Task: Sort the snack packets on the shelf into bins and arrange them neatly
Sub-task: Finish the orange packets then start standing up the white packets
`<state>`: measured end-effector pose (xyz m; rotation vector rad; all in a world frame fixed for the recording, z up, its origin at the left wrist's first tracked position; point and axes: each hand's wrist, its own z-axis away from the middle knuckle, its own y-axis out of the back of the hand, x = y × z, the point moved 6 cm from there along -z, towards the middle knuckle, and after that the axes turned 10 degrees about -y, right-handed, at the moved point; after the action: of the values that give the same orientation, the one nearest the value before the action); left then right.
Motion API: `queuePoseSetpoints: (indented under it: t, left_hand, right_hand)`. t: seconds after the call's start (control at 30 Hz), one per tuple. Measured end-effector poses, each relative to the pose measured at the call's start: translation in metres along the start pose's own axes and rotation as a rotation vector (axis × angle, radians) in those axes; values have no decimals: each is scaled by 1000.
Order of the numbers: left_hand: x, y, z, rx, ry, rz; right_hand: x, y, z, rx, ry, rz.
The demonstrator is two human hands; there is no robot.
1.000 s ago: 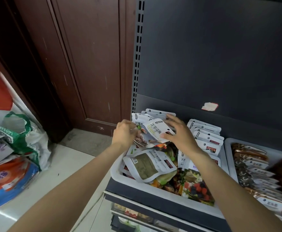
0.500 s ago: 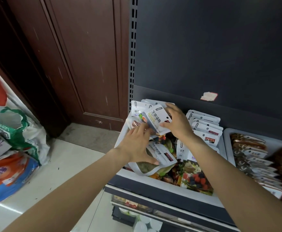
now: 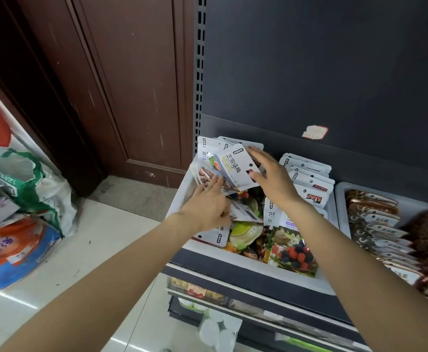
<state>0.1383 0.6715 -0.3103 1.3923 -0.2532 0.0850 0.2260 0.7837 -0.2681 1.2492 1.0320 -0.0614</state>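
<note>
A white bin (image 3: 235,259) on the shelf holds several mixed snack packets. My right hand (image 3: 275,180) pinches a white plum packet (image 3: 234,166) by its upper right edge, thumb on its face, tilted over the bin's back left corner. My left hand (image 3: 208,205) reaches in from the left with straight fingers resting on a packet of brown snacks (image 3: 204,174) just under the plum packet. A neat row of white packets (image 3: 309,177) stands at the bin's back right. A berry packet (image 3: 294,252) and a green packet (image 3: 246,232) lie loose at the front.
A second white bin (image 3: 341,191) to the right holds rows of brown packets (image 3: 375,219). The dark shelf back panel (image 3: 309,72) rises behind. A brown door (image 3: 121,85) stands left, with stuffed bags (image 3: 22,199) on the floor. A lower shelf (image 3: 233,308) holds more goods.
My left hand slid up from the green-filled packet to the brown-snack packet at the back left. My right hand kept its hold on the plum packet and tilted it slightly.
</note>
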Motion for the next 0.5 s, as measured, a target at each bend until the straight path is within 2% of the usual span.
queuePoseSetpoints:
  t: [0.07,0.13,0.3,0.43,0.5]
  left_hand:
    - [-1,12,2,57,-16,66]
    - [-8,30,8,203,-8,192]
    - [-64,49,38,704,281,707]
    - [-72,29,36,794,446,938]
    - [-63,25,30,795,420,1036]
  right_hand:
    - [1,2,1,-4,-24,-58]
    - [5,5,0,-12,-68,-82]
    - [9,9,-4,-41,-124,-100]
    - [9,7,-1,-125,-193,-320]
    - [4,5,1,-103,-160,-256]
